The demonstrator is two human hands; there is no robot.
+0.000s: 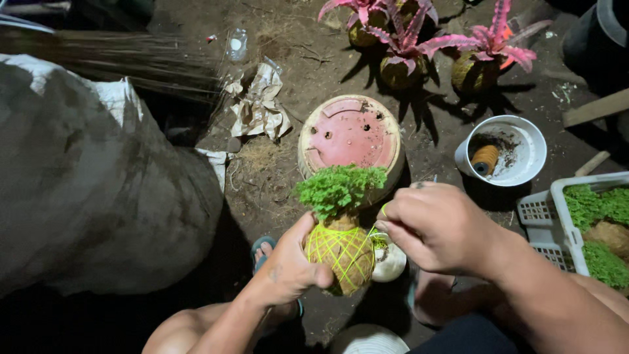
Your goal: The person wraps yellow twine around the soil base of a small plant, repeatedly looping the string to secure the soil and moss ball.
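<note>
Bucket (528,152): twine spool (485,159) | crate (562,219): moss balls (599,223) | left hand (291,265): plant ball (341,252)

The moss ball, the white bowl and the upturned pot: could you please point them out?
moss ball (346,252), head view, on its string-wrapped side.
white bowl (532,152), head view, on its inner wall.
upturned pot (352,134), head view, on its pink base.

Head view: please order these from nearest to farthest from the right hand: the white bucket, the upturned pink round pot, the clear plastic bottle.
From the right hand:
1. Upturned pink round pot, just beyond the hand, slightly left.
2. White bucket, beyond the hand, to the right.
3. Clear plastic bottle, far off at upper left on the soil.
</note>
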